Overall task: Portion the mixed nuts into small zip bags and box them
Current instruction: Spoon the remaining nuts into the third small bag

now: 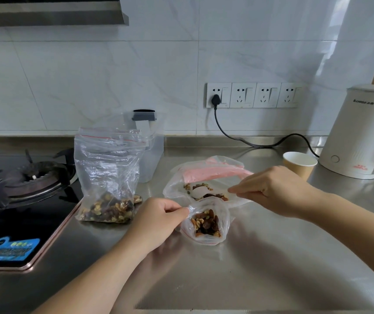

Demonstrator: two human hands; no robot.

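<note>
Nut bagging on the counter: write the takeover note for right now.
Left hand pinches the rim of the small zip bag, open and part-filled with nuts.
Right hand pinches the edge of the big pink-strip bag, which holds the remaining nuts and a white scoop.
Filled bags stand by the stove; clear box behind them.
Left: finish filling, seal, box everything.

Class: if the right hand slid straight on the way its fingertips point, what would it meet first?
Probably the large pink-sealed bag it already pinches; the right hand points leftward, though depth is unclear.
</note>
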